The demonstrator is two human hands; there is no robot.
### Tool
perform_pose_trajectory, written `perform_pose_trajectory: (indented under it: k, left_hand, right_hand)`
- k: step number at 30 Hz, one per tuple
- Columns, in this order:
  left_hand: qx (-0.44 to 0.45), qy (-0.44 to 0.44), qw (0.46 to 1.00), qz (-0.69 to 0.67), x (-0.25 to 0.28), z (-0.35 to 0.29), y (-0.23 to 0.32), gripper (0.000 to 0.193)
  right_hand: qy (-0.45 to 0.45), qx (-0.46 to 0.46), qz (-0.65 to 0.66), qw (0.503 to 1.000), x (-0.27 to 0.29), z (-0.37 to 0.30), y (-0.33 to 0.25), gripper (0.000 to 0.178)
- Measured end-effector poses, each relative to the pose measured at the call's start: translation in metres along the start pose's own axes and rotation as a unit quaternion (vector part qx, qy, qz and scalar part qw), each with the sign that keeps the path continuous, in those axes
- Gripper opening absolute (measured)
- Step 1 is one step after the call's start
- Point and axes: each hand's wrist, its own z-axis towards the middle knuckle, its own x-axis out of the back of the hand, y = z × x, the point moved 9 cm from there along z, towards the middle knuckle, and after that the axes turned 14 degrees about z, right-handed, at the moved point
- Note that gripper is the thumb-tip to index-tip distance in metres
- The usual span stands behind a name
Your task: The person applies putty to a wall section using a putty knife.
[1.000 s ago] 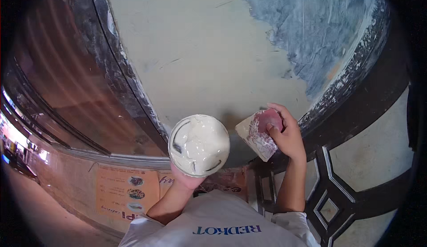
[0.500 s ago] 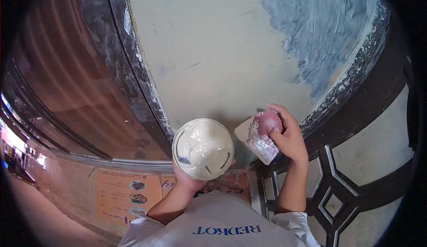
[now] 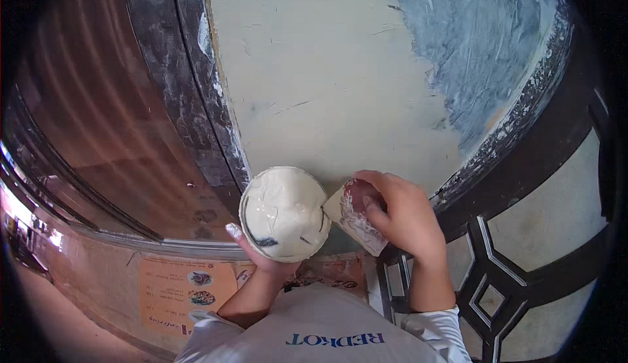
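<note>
My left hand [image 3: 275,268] supports a round tub [image 3: 243,227] from below, its thumb stretched out along the left side with a white smear on the tip. Thick, glossy cream-coloured putty [image 3: 281,199] fills the tub, with a few dark streaks near the edge. In my right hand [image 3: 409,222] is a wide scraper [image 3: 360,225] with a reddish grip, crusted with pale putty. The thumb presses on its near face and the fingers wrap over the far side. One corner of its blade meets the tub's right rim; whether it dips into the putty I cannot tell.
Ahead stands a cream-coated surface [image 3: 314,101] with a blue-grey patch [image 3: 484,49] at upper right. A dark, paint-flecked frame [image 3: 196,62] borders it on the left. Dark grille bars [image 3: 523,271] lie at right, an orange printed sheet [image 3: 167,291] at lower left.
The scraper has moved left, from apart from the tub to its right rim. The tub has shifted slightly left and up, and my left thumb now shows beside it.
</note>
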Motion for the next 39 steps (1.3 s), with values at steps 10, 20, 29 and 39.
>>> perform_pose_trajectory:
  k: [10, 20, 29, 39]
  left_hand:
    - [0.026, -0.061, 0.996, -0.053, -0.008, -0.008, -0.008, 0.102]
    - [0.098, -0.130, 0.987, 0.014, -0.024, -0.007, -0.009, 0.092]
    - [0.170, -0.094, 0.980, -0.046, -0.025, -0.002, -0.018, 0.080]
    - [-0.012, -0.274, 0.961, 0.048, -0.056, -0.009, 0.009, 0.060]
  right_hand:
    - [0.057, 0.087, -0.116, 0.988, -0.023, 0.013, -0.039, 0.055]
    - [0.088, 0.176, -0.108, 0.974, -0.024, 0.022, -0.049, 0.054]
    - [0.044, 0.204, -0.040, 0.977, -0.031, 0.028, -0.045, 0.037]
    - [-0.027, 0.218, -0.037, 0.975, -0.047, 0.026, -0.052, 0.033]
